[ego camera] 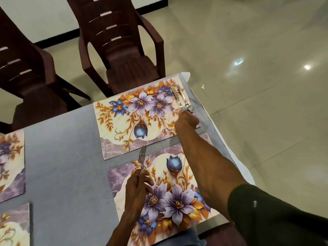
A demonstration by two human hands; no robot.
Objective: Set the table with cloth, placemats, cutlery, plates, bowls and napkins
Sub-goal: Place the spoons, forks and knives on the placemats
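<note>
A grey cloth (67, 166) covers the table. Two floral placemats lie on its right side, a far one (124, 125) and a near one (177, 192). My left hand (137, 185) is over the near mat's left part, closed around a steel fork (142, 156) whose tines point away from me. My right hand (186, 119) reaches to the far mat's right edge and holds the ends of a knife and spoon (182, 100) that rest along that edge.
Two more floral placemats (10, 164) (16, 226) lie at the table's left edge. Two dark brown plastic chairs (124, 55) (26, 82) stand beyond the far side. Glossy tiled floor (257, 68) lies to the right of the table's edge.
</note>
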